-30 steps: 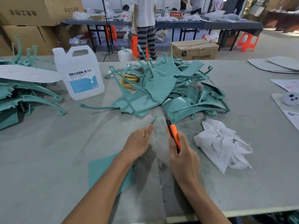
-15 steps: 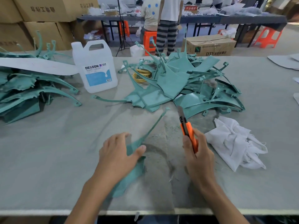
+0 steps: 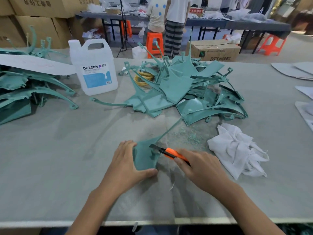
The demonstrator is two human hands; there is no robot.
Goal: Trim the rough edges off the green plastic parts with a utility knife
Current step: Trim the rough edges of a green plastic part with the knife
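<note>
The person is holding 1 green plastic part [image 3: 144,160] low over the table [image 3: 50,158], just in front of them; I cannot tell whether it is lying flat. The left hand [image 3: 128,165] is gripping its broad end, fingers [image 3: 126,144] curling over the far left edge and the thumb hooking along the near edge. The right hand [image 3: 201,168] is clamping its fingers round the orange utility knife [image 3: 174,154], with the blade out and touching the part's right edge, near where its thin arm begins.

The part's long axis is running from the left hand away to the far right, with the arm pointing toward the pile of green parts [image 3: 186,92]. The knife is coming in from the right, its tip aiming left toward the holding fingers. To my eye, the cut should be running outward along that edge, away from the left hand.
</note>
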